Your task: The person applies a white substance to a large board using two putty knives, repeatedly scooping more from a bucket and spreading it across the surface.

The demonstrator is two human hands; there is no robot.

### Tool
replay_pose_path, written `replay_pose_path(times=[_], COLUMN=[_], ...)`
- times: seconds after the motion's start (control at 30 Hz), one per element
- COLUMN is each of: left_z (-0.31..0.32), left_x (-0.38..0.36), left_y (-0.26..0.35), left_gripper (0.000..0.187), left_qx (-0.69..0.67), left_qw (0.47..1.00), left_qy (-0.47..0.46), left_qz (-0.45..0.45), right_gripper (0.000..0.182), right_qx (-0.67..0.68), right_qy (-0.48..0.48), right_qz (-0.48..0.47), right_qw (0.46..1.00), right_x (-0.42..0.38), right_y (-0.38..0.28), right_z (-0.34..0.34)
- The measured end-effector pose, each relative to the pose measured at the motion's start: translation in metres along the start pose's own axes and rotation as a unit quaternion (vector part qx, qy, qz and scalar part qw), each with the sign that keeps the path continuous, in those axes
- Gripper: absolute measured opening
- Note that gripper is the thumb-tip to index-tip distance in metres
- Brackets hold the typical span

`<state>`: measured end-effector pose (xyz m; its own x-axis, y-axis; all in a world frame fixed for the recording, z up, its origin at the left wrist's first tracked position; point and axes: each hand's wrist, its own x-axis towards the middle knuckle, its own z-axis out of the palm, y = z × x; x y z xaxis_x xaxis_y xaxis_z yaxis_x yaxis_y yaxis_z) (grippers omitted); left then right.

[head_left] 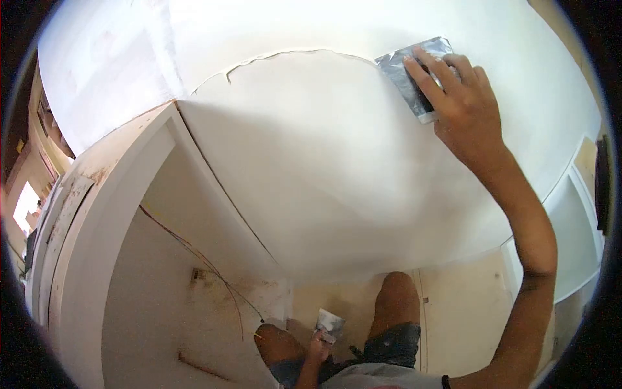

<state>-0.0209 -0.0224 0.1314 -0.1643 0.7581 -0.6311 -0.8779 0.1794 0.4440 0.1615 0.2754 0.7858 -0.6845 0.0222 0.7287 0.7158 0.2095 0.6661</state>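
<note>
At the upper right, my right hand (470, 104) presses a wide metal filling blade (400, 76) against a smooth white wall panel (311, 149). Its fingers spread over the back of the blade, and the thumb side is hidden. From the blade's left corner a raised ridge of white filler (278, 55) curves away leftward over the panel. Low down between my knees, my left hand (319, 347) is closed round the handle of a smaller putty knife (330, 322). Whitish filler seems to coat that knife's blade.
Left of the panel stands a pale cabinet-like frame (139, 149) with an open recess. Loose thin wires (207, 259) hang inside it, near my left knee (275, 343). Another white-framed recess (573, 220) lies at the right. My right knee (396, 298) is close below the panel.
</note>
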Motion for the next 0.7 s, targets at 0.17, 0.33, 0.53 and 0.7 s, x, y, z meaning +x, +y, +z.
replay_pose_path(times=[0.17, 0.33, 0.53, 0.7], left_z=[0.111, 0.222, 0.297, 0.289], left_x=[-0.058, -0.117, -0.202, -0.217], left_y=[0.087, 0.168, 0.196, 0.192], left_gripper=[0.054, 0.047, 0.042, 0.044], left_qx=[-0.01, 0.045, -0.106, -0.199], left_qw=[0.989, 0.981, 0.933, 0.875], left_qy=[-0.129, -0.139, -0.337, -0.441], left_qz=[0.078, 0.128, 0.068, 0.005], right_gripper=[0.05, 0.05, 0.061, 0.072], right_qx=[0.03, 0.148, 0.583, 0.774], right_qy=[-0.032, -0.156, -0.139, -0.095], right_qz=[0.067, 0.151, 0.073, 0.022], right_qw=[0.997, 0.965, 0.797, 0.625], right_x=[-0.017, -0.035, -0.081, -0.126], right_y=[-0.027, -0.042, -0.088, -0.17], right_z=[-0.008, -0.049, -0.118, -0.122])
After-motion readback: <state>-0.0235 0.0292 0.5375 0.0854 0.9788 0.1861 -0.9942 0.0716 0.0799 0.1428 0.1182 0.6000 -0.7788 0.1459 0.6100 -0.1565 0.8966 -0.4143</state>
